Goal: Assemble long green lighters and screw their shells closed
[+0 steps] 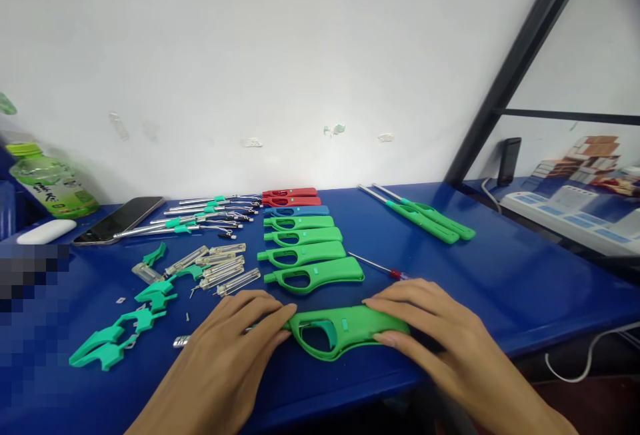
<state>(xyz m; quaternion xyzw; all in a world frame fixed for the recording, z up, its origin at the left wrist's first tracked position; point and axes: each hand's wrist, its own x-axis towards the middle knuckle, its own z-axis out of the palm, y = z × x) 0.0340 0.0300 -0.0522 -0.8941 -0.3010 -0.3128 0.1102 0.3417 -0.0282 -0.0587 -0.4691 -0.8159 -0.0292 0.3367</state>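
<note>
A green lighter casing (350, 328) with a teal trigger in its loop lies near the table's front edge. My left hand (235, 348) pinches its narrow left end, where a metal rod passes under the fingers and its tip shows beyond them. The fingers of my right hand (435, 335) close around the wide handle end. Behind the casing is a row of green casings (320, 274), with a blue casing (300, 211) and red casings (295, 201) farther back. A screwdriver (377, 266) lies behind my right hand.
Metal rods with wires (165, 227), clear fuel tanks (220, 272) and teal triggers (105, 345) lie at left. A phone (123, 220) and bottle (53, 182) are at back left. Two long green lighters (425, 220) lie right, near a black frame (500, 88).
</note>
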